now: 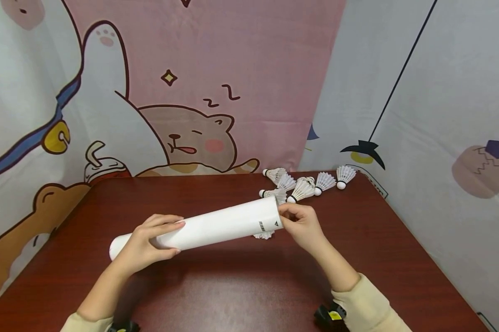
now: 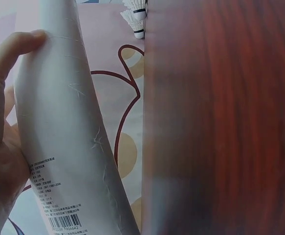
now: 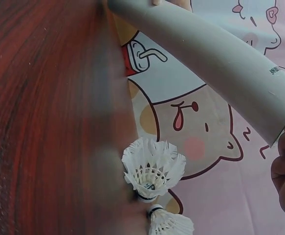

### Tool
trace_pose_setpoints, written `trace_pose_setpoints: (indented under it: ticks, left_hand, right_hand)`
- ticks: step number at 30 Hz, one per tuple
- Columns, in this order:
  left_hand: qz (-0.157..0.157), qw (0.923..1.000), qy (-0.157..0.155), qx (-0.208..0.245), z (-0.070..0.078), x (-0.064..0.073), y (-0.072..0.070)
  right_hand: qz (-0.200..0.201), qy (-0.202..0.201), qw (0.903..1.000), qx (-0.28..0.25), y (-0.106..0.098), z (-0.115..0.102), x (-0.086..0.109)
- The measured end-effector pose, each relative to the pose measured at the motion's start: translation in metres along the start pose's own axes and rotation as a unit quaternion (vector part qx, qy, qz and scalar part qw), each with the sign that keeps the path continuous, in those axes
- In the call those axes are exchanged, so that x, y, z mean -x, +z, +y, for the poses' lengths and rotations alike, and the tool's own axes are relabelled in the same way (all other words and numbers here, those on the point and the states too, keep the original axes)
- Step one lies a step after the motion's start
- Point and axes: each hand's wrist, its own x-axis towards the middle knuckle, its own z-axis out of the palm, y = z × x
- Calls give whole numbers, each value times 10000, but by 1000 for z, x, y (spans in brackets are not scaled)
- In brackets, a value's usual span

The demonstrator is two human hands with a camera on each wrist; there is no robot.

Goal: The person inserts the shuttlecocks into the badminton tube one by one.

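A long white shuttlecock tube (image 1: 220,225) is held slanted over the table, its right end higher than its left. My left hand (image 1: 143,242) grips it near the lower end, thumb on the near side and fingers over the top. Printed text and a barcode show on the tube in the left wrist view. At the raised end, my right hand (image 1: 302,227) has curled fingers right at the tube's mouth. Those fingertips are partly hidden by the rim, and I cannot tell whether they pinch anything. One white shuttlecock (image 1: 264,234) shows partly below the tube.
Several feather shuttlecocks (image 1: 302,189) lie in a loose group at the back right of the dark red table (image 1: 216,295). One shuttlecock (image 1: 345,176) sits farthest right, close to the back edge. A cartoon-printed cloth (image 1: 253,60) hangs behind the table.
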Motion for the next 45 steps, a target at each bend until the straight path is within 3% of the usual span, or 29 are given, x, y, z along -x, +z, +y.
trace_pose_setpoints:
  ticks: [5,14,21,25,35,42,45]
  left_hand:
    - [36,10000,3,-11,0,0,-1]
    - [90,10000,15,-24,0,0,-3]
    - [155,9998,100,-44,-1,0,-4]
    - [166,9999,-10,-5,-3,0,-5]
    - [202,9996,-106,140,-5,0,-5]
    - [164,9997,-140,92,-5,1,-5]
    - [148,9996,-223,112,-4,2,-6]
  right_hand:
    - [43,-51,10000,0,-3,13,2]
    - [93,74,9999,33,-10,14,1]
    - [427,293,9985,165,-21,17,-3]
    - [681,364,9965,316,-30,11,-7]
    - [1438,1030,9805,853,-60,31,-9]
    - [1492,1280,9671,1613,-76,55,-12]
    - [1513,1431,9628,1721,-86,77,-11]
